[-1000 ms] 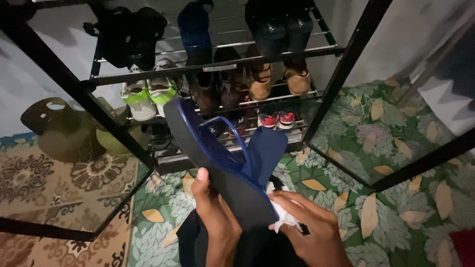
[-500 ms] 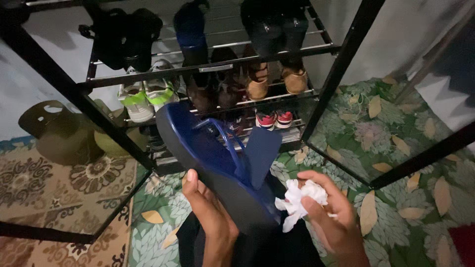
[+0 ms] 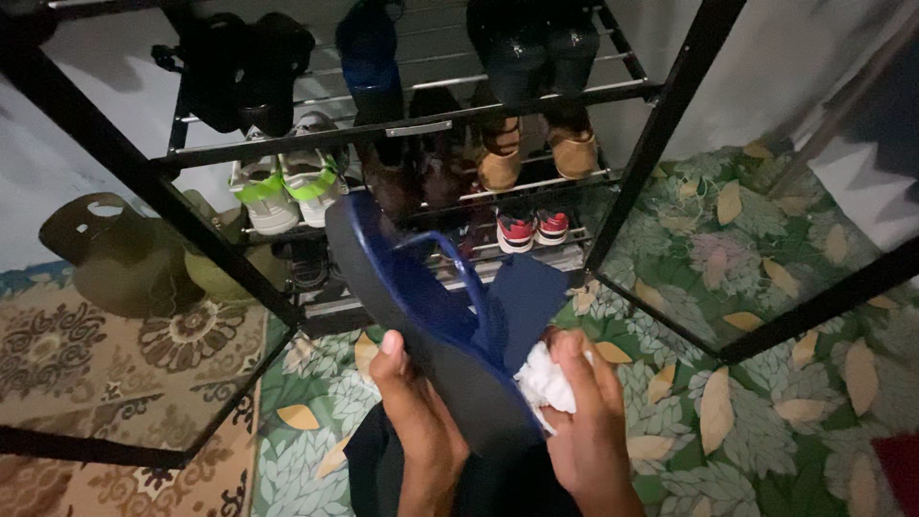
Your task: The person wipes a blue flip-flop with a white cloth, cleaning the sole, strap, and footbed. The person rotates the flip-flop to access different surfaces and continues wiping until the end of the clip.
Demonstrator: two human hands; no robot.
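My left hand (image 3: 414,412) grips a dark blue flip-flop (image 3: 421,306) by its heel end, the sole tilted up toward the shoe rack and the strap facing right. My right hand (image 3: 589,421) holds a crumpled white cloth (image 3: 548,381) and presses it against the flip-flop's right side near the heel. A second dark blue flip-flop (image 3: 522,297) lies behind the first one, partly hidden.
A black metal shoe rack (image 3: 421,124) stands ahead with white and green sneakers (image 3: 278,187), brown shoes (image 3: 536,158), small red shoes (image 3: 531,230) and dark footwear. An olive bag (image 3: 115,254) sits at left. Leaf-patterned green mat (image 3: 766,287) and brown rug (image 3: 115,364) cover the floor.
My right hand with the white cloth moved back in from the right and now presses on the flip-flop. The flip-flop stayed tilted up in my left hand.
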